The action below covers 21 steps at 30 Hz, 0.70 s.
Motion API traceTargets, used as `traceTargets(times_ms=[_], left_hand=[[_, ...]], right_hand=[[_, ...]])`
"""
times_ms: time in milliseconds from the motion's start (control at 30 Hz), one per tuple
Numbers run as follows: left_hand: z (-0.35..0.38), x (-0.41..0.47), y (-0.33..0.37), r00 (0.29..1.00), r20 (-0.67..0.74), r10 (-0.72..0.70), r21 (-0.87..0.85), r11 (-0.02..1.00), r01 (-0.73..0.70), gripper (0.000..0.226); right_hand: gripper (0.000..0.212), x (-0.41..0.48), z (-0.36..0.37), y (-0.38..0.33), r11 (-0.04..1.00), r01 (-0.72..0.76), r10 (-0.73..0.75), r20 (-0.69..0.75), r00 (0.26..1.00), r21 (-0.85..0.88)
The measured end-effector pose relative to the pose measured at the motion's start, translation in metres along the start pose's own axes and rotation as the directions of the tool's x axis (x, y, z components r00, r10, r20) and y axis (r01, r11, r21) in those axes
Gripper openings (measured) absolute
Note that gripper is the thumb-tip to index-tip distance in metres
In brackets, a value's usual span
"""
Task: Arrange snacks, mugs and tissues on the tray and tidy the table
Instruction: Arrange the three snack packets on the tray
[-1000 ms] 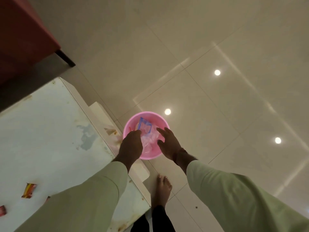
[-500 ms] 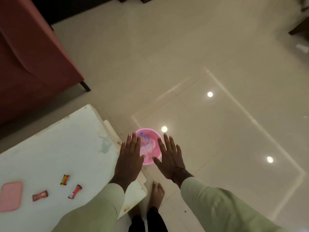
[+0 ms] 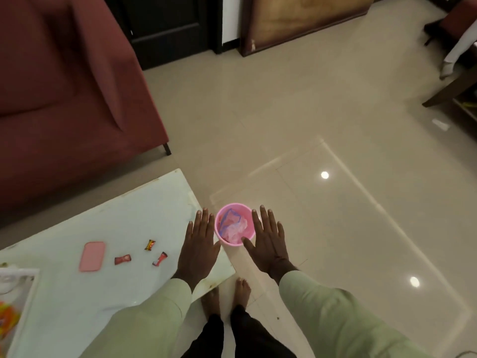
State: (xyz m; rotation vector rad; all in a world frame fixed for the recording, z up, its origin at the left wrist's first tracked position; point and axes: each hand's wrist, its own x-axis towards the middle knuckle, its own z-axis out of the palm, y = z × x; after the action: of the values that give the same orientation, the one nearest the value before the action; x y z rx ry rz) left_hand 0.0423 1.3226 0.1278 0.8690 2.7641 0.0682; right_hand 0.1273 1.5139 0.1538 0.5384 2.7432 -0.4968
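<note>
A pink bin point(image 3: 244, 212) stands on the floor just off the table's right corner, with crumpled clear and blue-edged wrappers inside. My left hand point(image 3: 198, 246) hovers flat over the table corner, left of the bin, fingers spread and empty. My right hand point(image 3: 268, 241) is flat and empty to the bin's right. On the white table point(image 3: 103, 223) lie three small red and orange snack wrappers point(image 3: 150, 245) point(image 3: 122, 259) point(image 3: 160, 259) and a flat pink rectangular piece point(image 3: 92, 256). A white tray point(image 3: 22, 293) with orange snack packets shows at the left edge.
A dark red sofa point(image 3: 72, 94) stands behind the table. Glossy beige floor tiles point(image 3: 335, 202) spread to the right. A wooden board leans on the back wall point(image 3: 296, 19), and dark furniture point(image 3: 454, 73) sits at the far right. My bare feet point(image 3: 241, 290) stand by the table corner.
My hands rose out of the bin and spread flat and empty on either side of it. The view lifted and pulled back, so the sofa, table items and tray came into sight.
</note>
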Motion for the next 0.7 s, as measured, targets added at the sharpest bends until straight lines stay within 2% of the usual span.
traceTargets(times_ms=[167,367,700], left_hand=[[-0.019,-0.051,-0.023,0.997,-0.008,-0.071,0.025,0.997,0.071,0.077],[-0.027,-0.1,-0.038,0.972,-0.049,-0.229,-0.062,0.972,0.226,0.073],[-0.03,-0.19,-0.067,0.866,-0.103,-0.49,-0.126,0.87,0.477,0.074]], right_hand=[[0.083,-0.022,-0.011,-0.022,0.999,0.052,-0.052,-0.036,0.998,-0.007],[0.083,-0.036,-0.015,-0.03,0.979,0.198,-0.199,-0.024,0.98,-0.057],[0.082,-0.057,0.001,-0.094,0.884,0.442,-0.443,0.033,0.896,-0.149]])
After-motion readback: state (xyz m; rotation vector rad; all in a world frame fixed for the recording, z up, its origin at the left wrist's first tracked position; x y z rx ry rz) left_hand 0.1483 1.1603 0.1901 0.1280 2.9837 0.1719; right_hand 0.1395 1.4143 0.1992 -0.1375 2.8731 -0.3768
